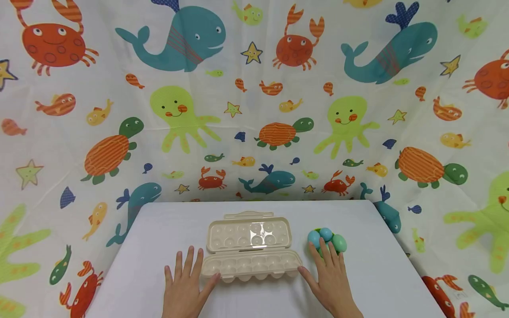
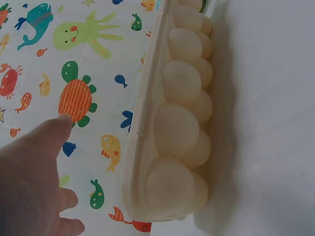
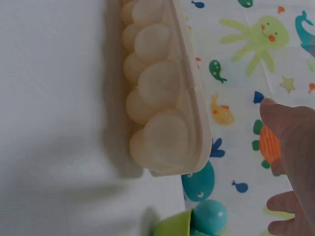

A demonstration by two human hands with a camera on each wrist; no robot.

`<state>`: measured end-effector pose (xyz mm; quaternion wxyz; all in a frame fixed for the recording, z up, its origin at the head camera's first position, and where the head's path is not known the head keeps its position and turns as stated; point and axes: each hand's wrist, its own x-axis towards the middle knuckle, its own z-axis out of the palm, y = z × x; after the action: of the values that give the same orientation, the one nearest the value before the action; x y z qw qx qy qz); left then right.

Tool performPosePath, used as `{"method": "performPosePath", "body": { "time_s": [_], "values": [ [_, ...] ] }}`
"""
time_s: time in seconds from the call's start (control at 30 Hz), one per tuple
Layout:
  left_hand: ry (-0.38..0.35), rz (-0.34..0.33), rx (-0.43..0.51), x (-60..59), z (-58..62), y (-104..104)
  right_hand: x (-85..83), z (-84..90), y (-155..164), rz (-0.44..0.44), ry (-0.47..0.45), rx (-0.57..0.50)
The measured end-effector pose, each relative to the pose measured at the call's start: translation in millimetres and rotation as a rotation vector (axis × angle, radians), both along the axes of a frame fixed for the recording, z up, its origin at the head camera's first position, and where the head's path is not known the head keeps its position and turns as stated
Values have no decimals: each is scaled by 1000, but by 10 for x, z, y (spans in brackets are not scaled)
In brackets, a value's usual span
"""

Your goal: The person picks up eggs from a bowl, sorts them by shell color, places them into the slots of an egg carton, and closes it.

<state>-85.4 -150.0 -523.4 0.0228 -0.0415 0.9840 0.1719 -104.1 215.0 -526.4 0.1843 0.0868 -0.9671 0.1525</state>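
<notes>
A beige plastic egg carton [image 1: 250,248] lies with its lid folded back, its front row of rounded wells [image 1: 252,263] holding nothing. Fingers spread, my left hand [image 1: 184,282] is at the carton's left end, thumb near the front corner. My right hand [image 1: 330,280] is spread too, its thumb close to the carton's right end. Beyond its fingertips, blue and green toy eggs [image 1: 339,243] sit heaped in a small lime-green bowl [image 3: 172,226], partly hidden by the fingers. Both wrist views show the carton's bumpy underside [image 2: 177,130] and neither hand gripping anything.
A white-covered table [image 1: 167,225] carries the carton and the bowl. Behind it and along both sides hangs a white curtain [image 1: 238,115] printed with sea animals.
</notes>
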Motion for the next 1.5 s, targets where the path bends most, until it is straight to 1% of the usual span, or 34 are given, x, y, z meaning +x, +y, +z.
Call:
{"method": "performPosePath", "body": {
  "time_s": [0.17, 0.23, 0.4, 0.6, 0.73, 0.8, 0.87, 0.93, 1.13, 1.27, 1.33, 1.5],
  "values": [
    [-18, 0, 0, -5, 8, -2, 6, -6, -3, 2, -16, 9],
    [-24, 2, 3, -15, 22, 1, 1, -5, 2, 5, -10, 16],
    [-37, 8, 29, -34, 56, -4, -26, 13, 16, 18, 37, 41],
    [-30, -5, 30, -31, 70, -17, -24, 62, 44, 23, 23, 47],
    [24, -27, 38, -48, 69, -35, -56, 99, 79, 30, 25, 54],
    [58, -40, 55, -62, 67, -50, -87, 115, 100, 37, 32, 54],
    [72, -46, 78, -73, 67, -64, -116, 131, 125, 41, 46, 53],
    [58, -43, 102, -77, 60, -77, -140, 143, 154, 39, 55, 56],
    [-16, -14, 184, -87, 32, -93, -209, 179, 252, 13, 59, 33],
    [-35, -6, 239, -102, 12, -95, -271, 210, 313, -12, 53, 13],
    [-43, -7, 265, -112, -1, -99, -307, 221, 345, -27, 40, 6],
    [-72, 4, 332, -133, -55, -115, -401, 232, 428, -69, -36, -5]
  ]
}}
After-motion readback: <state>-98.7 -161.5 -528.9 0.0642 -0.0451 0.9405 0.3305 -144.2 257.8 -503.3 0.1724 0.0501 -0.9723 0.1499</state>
